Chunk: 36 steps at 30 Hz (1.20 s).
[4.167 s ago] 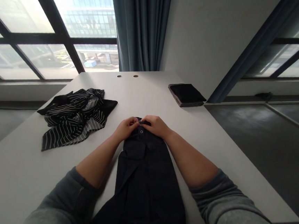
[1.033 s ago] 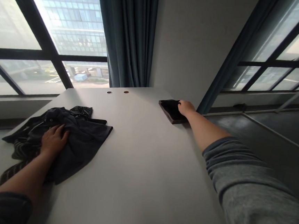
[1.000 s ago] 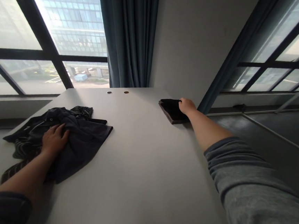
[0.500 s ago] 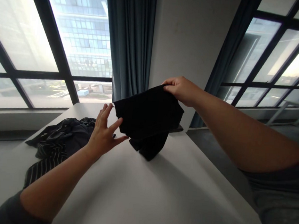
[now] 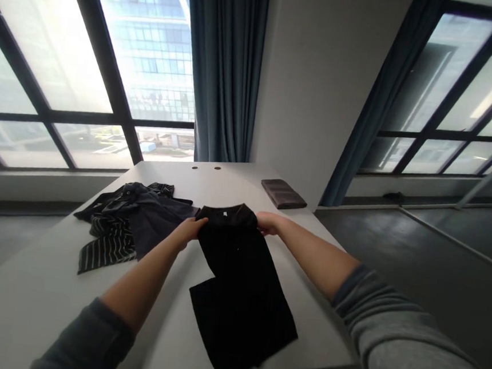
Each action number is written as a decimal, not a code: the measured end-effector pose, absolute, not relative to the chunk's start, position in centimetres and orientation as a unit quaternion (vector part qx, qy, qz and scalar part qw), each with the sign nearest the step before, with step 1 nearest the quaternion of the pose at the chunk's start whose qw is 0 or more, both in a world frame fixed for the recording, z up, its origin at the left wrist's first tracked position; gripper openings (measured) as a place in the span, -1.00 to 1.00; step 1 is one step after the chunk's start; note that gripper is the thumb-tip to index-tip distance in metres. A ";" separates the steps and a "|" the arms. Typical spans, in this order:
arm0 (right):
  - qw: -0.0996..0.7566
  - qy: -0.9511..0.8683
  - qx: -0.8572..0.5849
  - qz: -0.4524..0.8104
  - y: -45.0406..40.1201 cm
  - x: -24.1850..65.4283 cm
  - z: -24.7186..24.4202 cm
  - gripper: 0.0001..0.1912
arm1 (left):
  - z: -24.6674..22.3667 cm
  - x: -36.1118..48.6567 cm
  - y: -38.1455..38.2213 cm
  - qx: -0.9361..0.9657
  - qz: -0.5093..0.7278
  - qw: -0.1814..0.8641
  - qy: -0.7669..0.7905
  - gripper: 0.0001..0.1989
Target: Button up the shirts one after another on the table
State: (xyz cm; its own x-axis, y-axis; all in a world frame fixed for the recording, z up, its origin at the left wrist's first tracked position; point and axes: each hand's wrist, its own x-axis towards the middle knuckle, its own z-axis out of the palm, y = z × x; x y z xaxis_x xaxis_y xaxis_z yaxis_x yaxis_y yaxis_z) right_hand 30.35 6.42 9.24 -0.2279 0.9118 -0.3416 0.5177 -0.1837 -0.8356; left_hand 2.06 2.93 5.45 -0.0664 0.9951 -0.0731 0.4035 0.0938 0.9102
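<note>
Black pants (image 5: 248,288) hang and spread over the white table (image 5: 165,321), with the waistband at the far end and the legs towards me. A small white label shows inside the waistband. My left hand (image 5: 188,231) grips the waistband's left end, thumb on top. At the right end, my right hand (image 5: 268,222) is closed on the same waistband, its fingers partly hidden behind the cloth. The pants' lower end reaches close to the table's near edge.
A loose heap of dark and striped clothes (image 5: 152,216) lies on the table's left side, close to my left hand. A folded dark brown cloth (image 5: 283,193) rests at the far right corner. Behind stand a blue curtain (image 5: 230,74) and windows.
The black cloth was bunched up in the air, held by my right hand, with my left hand open beside it. Now it is lowered and unfolded, and both hands grip its waistband.
</note>
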 end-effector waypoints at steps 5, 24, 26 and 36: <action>0.333 -0.661 -0.607 0.287 5.3 27.9 3.2 -0.80 | 0.7 2.1 2.4 0.582 0.322 0.221 0.713 -0.68; 0.293 -0.782 -0.487 0.257 7.4 24.6 -3.8 -0.79 | -0.1 7.7 4.8 0.677 0.158 0.157 0.701 -0.79; 0.303 -0.787 -0.477 0.246 7.3 24.7 -4.0 -0.76 | -0.1 8.0 5.3 0.675 0.151 0.158 0.705 -0.81; 0.306 -0.796 -0.480 0.206 7.1 24.5 -4.5 -0.83 | -0.2 8.1 7.0 0.703 0.117 0.124 0.691 -0.81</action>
